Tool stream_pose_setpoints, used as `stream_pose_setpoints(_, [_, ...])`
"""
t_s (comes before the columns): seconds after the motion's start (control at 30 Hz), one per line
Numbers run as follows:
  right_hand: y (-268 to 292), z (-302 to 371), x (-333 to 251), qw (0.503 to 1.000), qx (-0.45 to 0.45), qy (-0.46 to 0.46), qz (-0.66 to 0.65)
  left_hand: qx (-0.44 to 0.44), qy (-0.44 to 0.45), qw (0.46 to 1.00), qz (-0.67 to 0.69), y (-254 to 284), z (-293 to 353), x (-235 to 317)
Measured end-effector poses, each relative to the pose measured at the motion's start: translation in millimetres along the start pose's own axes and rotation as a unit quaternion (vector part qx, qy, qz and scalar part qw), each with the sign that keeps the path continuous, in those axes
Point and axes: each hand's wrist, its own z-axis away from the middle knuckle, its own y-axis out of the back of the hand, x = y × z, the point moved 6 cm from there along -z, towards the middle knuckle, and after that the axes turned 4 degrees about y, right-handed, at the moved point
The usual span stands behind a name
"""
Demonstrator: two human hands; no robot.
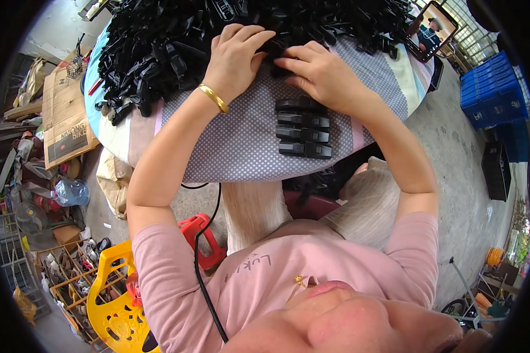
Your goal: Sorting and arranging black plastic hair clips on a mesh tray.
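A large heap of black plastic parts (153, 65) covers the far side of the cloth-covered table. At its near edge my left hand (235, 59), with a gold bangle on the wrist, has its fingers bent and closed about a black plastic part. Opposite it, my right hand (315, 73) has its fingertips and thumb on the black part between the two hands. Its shape blends into the heap and is largely hidden. Nearer to me, several black plastic pieces (304, 134) lie in a neat row, just below my right hand.
The patterned tablecloth (229, 141) ends close to my lap. A phone (432, 30) stands at the table's right edge. A black cable (211, 235) hangs at my left, by a yellow chair (115, 300) and a red stool (203, 238). Blue crates (493, 91) stand right.
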Motion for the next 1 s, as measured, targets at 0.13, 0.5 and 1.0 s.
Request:
stream_pose_setpoints(0.13, [-14.0,5.4,7.6,0.994,-0.083,-0.063,-0.016,0.032,0.005,0.999,0.011,-0.2,1.6,-4.9])
stream_pose_setpoints(0.5, [12.7,14.9,29.8,0.965,-0.094,-0.191,-0.153,0.061,0.141,0.956,0.248,17.8,-1.9,-11.0])
stream_pose_setpoints(1.0, [11.3,23.5,42.3,0.989,-0.021,-0.132,0.069,-0.029,0.062,0.993,0.095,22.1,19.0,39.1])
